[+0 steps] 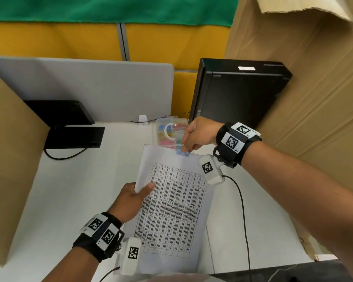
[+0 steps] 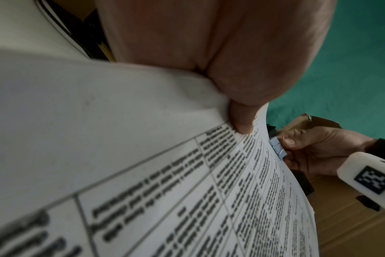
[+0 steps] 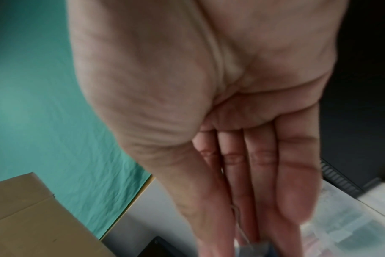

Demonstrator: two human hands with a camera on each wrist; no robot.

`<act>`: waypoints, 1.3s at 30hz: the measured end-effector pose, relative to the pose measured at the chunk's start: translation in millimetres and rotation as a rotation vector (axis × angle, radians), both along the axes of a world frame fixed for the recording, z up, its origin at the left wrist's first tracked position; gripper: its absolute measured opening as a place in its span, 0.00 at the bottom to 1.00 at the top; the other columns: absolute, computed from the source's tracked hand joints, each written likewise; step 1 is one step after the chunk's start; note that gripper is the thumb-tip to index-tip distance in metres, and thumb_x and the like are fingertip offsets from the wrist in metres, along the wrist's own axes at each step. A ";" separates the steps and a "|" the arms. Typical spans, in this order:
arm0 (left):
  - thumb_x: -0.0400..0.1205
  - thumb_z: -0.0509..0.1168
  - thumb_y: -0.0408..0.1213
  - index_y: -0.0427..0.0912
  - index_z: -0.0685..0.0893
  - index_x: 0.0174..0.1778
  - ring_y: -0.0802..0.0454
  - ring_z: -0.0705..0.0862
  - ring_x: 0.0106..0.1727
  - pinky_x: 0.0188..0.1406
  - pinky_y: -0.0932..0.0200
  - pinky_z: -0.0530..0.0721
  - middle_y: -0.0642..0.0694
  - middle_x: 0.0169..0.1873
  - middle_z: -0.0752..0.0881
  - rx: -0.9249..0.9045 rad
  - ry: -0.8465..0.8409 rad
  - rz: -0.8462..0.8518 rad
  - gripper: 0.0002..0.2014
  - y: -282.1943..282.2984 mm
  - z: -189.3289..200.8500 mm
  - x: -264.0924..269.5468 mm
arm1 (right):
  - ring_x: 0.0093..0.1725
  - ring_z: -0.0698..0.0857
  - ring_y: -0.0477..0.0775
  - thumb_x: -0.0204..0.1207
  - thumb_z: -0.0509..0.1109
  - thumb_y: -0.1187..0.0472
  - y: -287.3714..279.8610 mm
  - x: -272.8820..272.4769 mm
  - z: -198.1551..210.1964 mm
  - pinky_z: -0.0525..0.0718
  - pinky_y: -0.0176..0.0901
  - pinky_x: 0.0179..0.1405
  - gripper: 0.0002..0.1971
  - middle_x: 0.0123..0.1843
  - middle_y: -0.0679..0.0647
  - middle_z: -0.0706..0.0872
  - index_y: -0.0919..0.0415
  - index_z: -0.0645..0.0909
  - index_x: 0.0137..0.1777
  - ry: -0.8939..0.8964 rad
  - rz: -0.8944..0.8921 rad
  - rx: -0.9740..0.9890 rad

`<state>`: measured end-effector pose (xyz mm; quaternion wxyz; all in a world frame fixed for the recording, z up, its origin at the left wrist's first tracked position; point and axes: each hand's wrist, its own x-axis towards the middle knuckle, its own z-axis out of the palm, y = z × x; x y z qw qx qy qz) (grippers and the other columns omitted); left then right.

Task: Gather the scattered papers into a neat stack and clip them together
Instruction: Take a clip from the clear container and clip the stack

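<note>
A stack of printed papers with a table of text is held tilted above the white desk. My left hand grips its left edge, thumb on top; the left wrist view shows that thumb pressing the sheet. My right hand pinches the wire handles of a light blue binder clip at the stack's top edge. The clip sits on the paper edge in the left wrist view. In the right wrist view the fingers reach down to the blurred clip.
A clear plastic box of coloured clips stands just behind the papers. A black computer case stands at the back right, a black monitor base at the back left. Cardboard walls flank the desk.
</note>
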<state>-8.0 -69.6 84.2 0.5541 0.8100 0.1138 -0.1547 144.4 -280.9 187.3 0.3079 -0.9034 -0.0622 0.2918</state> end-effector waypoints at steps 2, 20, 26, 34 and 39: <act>0.85 0.63 0.45 0.53 0.69 0.21 0.61 0.65 0.08 0.15 0.73 0.65 0.51 0.06 0.65 -0.019 -0.011 0.002 0.23 -1.5 -0.3 -1.7 | 0.44 0.92 0.53 0.67 0.84 0.66 -1.6 3.2 0.5 0.92 0.49 0.57 0.10 0.47 0.60 0.95 0.66 0.91 0.47 0.035 0.023 -0.011; 0.84 0.64 0.46 0.49 0.78 0.37 0.71 0.77 0.14 0.27 0.69 0.70 0.60 0.07 0.75 -0.096 -0.007 0.121 0.10 -6.7 6.5 4.8 | 0.51 0.87 0.48 0.83 0.70 0.58 -9.3 1.2 0.1 0.86 0.43 0.52 0.11 0.61 0.55 0.90 0.57 0.88 0.61 0.090 -0.069 0.271; 0.84 0.63 0.46 0.48 0.83 0.44 0.66 0.78 0.17 0.28 0.69 0.73 0.62 0.09 0.78 -0.118 -0.075 0.153 0.08 -0.1 3.7 9.0 | 0.56 0.87 0.47 0.77 0.77 0.58 -14.0 3.5 -6.1 0.83 0.46 0.64 0.10 0.59 0.50 0.91 0.54 0.91 0.57 -0.093 -0.093 0.334; 0.84 0.64 0.46 0.46 0.86 0.53 0.69 0.79 0.18 0.33 0.72 0.74 0.65 0.14 0.82 -0.133 -0.114 0.164 0.10 9.4 3.3 15.8 | 0.46 0.88 0.39 0.77 0.77 0.54 -4.5 -4.4 -7.1 0.86 0.37 0.54 0.11 0.45 0.39 0.92 0.56 0.93 0.56 -0.251 -0.018 0.403; 0.83 0.65 0.49 0.51 0.86 0.44 0.68 0.84 0.29 0.33 0.70 0.75 0.66 0.20 0.87 -0.106 -0.110 0.177 0.08 12.4 8.3 14.9 | 0.55 0.89 0.46 0.68 0.77 0.38 -1.8 -5.9 -1.5 0.85 0.49 0.66 0.25 0.57 0.44 0.92 0.55 0.93 0.58 -0.107 0.167 0.176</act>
